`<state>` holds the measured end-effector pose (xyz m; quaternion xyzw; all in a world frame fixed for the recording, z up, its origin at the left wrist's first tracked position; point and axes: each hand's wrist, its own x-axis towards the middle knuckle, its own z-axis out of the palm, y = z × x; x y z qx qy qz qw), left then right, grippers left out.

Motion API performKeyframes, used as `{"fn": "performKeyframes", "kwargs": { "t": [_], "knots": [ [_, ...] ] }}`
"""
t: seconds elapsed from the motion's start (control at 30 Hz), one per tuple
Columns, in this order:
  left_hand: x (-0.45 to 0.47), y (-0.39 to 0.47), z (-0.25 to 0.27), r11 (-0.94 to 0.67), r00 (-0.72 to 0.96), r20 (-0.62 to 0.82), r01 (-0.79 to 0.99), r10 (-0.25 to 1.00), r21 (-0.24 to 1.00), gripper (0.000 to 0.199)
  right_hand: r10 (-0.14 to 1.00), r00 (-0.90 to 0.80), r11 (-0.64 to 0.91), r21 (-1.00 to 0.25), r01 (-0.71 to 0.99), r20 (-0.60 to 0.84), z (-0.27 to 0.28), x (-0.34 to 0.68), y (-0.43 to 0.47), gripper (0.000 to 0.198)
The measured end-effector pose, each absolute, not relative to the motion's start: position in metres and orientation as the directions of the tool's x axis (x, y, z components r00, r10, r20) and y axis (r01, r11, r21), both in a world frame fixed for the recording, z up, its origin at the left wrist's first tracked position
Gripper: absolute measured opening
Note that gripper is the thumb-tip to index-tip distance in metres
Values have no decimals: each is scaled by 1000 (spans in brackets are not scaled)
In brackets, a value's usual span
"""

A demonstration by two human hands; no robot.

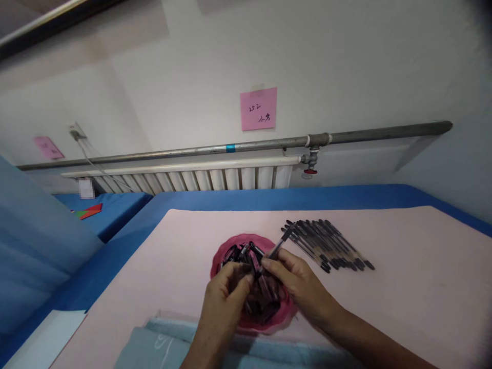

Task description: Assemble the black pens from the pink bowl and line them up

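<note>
Currently the right hand point(298, 277) pinches a pen point(282, 242) between thumb and fingers, tilted over the right side of the pink bowl point(285, 315), its upper end near the row of pens point(326, 243) on the pink sheet point(177, 256). Over the bowl, heaped with dark pieces point(265, 291), the left hand point(226, 294) curls thumb toward fingers, though in this dim view I cannot tell whether it grips one of them

Dim, flat light greys the wall point(346, 61); the pipe point(384, 135) casts a soft shadow point(414, 152) beyond the far right corner of the worktop point(407, 297). Detail smears inside the bowl point(239, 240); the view's right corners darken.
</note>
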<state>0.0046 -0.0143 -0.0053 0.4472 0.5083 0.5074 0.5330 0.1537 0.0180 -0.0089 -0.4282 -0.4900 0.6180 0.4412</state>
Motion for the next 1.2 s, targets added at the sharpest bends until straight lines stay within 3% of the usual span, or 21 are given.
{"fn": "performKeyframes", "kwargs": {
  "t": [0.17,0.33,0.83,1.2],
  "knots": [
    [-11,-11,2,52,-216,-57,-30,975,998,18,985,-174,27,-999,41,19,-5,167,32,22],
    [-23,-9,3,21,-244,-1,80,970,997,18,990,-120,81,-990,116,67,-8,174,41,26],
    [-18,-5,-11,57,-177,-5,288,984,956,16,993,-115,19,-1000,13,17,-23,176,48,29],
    [-16,-3,-20,-23,-38,58,609,998,793,19,989,-145,41,-998,48,34,-20,175,45,27]
  ]
}}
